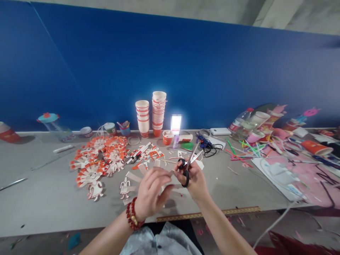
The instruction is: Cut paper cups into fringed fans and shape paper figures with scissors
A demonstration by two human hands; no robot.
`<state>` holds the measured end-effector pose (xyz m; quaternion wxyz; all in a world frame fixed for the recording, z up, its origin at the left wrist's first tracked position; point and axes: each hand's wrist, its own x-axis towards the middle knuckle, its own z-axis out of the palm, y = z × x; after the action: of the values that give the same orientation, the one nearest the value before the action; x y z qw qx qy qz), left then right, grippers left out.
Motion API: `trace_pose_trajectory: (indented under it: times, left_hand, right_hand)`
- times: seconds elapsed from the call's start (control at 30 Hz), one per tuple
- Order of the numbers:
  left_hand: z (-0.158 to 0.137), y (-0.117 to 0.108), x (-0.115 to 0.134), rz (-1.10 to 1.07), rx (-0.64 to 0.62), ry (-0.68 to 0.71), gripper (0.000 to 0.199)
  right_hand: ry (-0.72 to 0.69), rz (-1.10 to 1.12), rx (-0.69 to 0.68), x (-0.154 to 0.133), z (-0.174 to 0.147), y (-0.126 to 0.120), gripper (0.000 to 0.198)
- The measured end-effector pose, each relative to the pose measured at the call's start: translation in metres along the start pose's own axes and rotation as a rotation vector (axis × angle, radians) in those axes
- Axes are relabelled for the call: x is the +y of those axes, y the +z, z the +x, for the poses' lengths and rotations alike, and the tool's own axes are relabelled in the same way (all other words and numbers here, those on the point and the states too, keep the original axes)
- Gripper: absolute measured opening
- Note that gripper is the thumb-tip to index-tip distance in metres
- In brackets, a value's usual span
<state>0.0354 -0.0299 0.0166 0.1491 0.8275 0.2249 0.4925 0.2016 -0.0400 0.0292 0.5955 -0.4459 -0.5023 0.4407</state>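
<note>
A paper cup cut into white strips fans out around my left hand, which is closed on it. The hand covers the cup's middle. Black-handled scissors hang on the fingers of my right hand, blades pointing up and away. My right thumb and fingertips meet near the end of one strip, close to my left fingertips. Just left of the strips lies a small paper doll figure. Beyond it is a pile of orange-and-white paper-cup figures with drawn faces.
Two stacks of paper cups stand by the blue partition. Orange and white scraps lie behind my hands. A blue glue gun with its cord is behind the scissors. Bottles, straws and pink material crowd the right side.
</note>
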Motion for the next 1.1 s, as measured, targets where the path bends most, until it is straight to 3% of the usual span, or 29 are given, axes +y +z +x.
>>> trace_pose_trajectory:
  times: [0.13,0.23,0.3,0.43,0.57,1.1]
  left_hand:
    - [0.006,0.003,0.001,0.048,-0.015,-0.204,0.013]
    - [0.009,0.003,0.000,-0.042,-0.023,-0.306,0.010]
    - [0.011,0.000,0.000,-0.131,-0.014,-0.373,0.015]
    - [0.014,-0.005,0.001,-0.273,-0.022,-0.447,0.025]
    - [0.017,-0.004,0.001,-0.364,-0.039,-0.490,0.025]
    - [0.021,-0.010,0.000,-0.471,-0.188,-0.557,0.029]
  right_hand:
    - [0.032,0.092,0.023,-0.002,-0.001,0.003,0.039]
    - [0.078,0.063,0.006,-0.005,-0.002,-0.003,0.039]
    - [0.129,-0.024,-0.108,-0.007,-0.005,-0.014,0.038]
    - [0.259,-0.066,-0.427,-0.006,-0.020,-0.037,0.055]
    - [0.359,-0.087,-0.564,-0.009,-0.036,-0.046,0.061]
    - [0.390,-0.057,-0.547,-0.016,-0.040,-0.043,0.060]
